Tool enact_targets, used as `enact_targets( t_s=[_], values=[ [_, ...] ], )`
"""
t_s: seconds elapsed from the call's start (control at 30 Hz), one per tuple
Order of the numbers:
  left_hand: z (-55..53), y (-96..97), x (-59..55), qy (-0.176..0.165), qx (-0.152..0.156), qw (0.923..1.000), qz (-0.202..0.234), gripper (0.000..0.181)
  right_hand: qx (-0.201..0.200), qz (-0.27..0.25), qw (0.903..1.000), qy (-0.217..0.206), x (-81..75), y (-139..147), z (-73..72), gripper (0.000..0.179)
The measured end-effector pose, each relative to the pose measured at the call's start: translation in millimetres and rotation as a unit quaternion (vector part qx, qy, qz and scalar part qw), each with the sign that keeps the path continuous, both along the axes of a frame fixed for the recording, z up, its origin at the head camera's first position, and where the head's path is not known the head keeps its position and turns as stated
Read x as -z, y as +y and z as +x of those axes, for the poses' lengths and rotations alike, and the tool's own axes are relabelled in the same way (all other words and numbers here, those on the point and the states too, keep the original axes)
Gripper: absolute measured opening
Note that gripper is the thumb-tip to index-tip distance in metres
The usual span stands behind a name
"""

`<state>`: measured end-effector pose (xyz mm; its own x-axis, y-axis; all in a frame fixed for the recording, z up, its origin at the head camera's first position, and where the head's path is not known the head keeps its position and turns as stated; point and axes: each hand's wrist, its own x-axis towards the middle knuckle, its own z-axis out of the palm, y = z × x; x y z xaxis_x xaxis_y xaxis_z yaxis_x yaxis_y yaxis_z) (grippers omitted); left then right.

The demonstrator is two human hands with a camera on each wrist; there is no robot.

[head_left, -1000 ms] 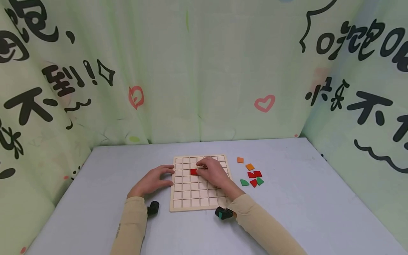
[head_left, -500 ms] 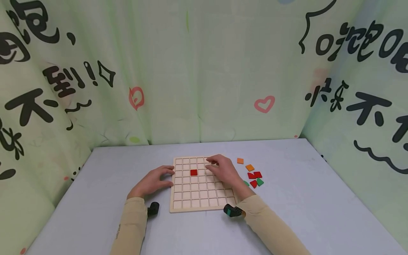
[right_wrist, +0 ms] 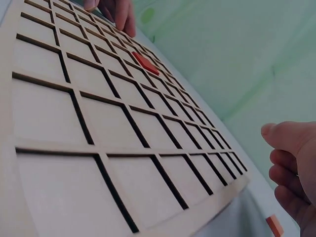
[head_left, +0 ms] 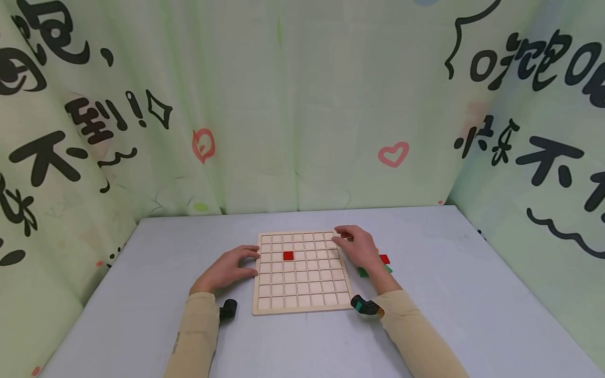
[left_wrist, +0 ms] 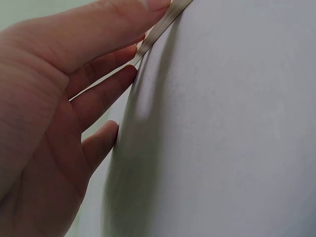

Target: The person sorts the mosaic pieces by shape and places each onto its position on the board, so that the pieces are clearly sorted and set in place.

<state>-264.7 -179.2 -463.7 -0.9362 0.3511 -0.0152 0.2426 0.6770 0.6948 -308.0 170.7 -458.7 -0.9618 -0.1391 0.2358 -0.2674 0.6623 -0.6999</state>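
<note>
A wooden grid board (head_left: 302, 276) lies on the table, with one red square tile (head_left: 288, 255) set in a cell left of centre towards the back. My left hand (head_left: 230, 269) rests with relaxed fingers and thumb tips against the board's left edge; the left wrist view shows its fingers (left_wrist: 106, 94) by that edge. Over the board's back right corner is my right hand (head_left: 359, 248), fingers loosely bent and nothing visible between them. The right wrist view has this hand (right_wrist: 296, 163) beside the board, apart from it, near an orange piece (right_wrist: 274, 225).
Right of the board lie loose pieces, including a red one (head_left: 385, 259) and a green one (head_left: 363, 272); my right hand and wrist partly hide the group. A pale cloth covers the table (head_left: 293, 346). Printed curtains (head_left: 331, 105) stand behind and at both sides.
My right hand has moved from beside the red tile rightwards across the board to its back right corner, uncovering the tile and covering some loose pieces. The left hand has stayed in place.
</note>
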Motion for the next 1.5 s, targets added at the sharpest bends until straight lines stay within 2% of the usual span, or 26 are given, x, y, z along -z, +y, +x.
enact_targets(
  t_s=[0.3,0.67,0.9,1.23,1.5],
  values=[
    [-1.1,-0.1,2.3,0.000,0.000,1.0000,-0.002,0.043,0.056,0.000,0.9979,-0.032,-3.5,31.3,-1.8,0.040],
    [0.6,-2.0,2.1,0.003,0.002,1.0000,-0.007,0.044,0.072,0.009,0.9950,-0.068,0.8,61.9,-2.6,0.045],
    [0.1,-2.3,2.2,0.003,0.002,1.0000,-0.003,0.044,0.092,0.027,0.9914,-0.089,7.1,77.5,3.5,0.048],
    [-0.2,-2.2,2.1,0.004,0.005,1.0000,-0.004,0.045,0.079,0.067,0.9905,-0.090,6.9,84.0,13.7,0.044],
    [-0.2,-1.9,0.7,0.001,0.004,1.0000,-0.003,0.044,0.072,0.089,0.9913,-0.066,7.1,76.3,17.9,0.041]
  ],
)
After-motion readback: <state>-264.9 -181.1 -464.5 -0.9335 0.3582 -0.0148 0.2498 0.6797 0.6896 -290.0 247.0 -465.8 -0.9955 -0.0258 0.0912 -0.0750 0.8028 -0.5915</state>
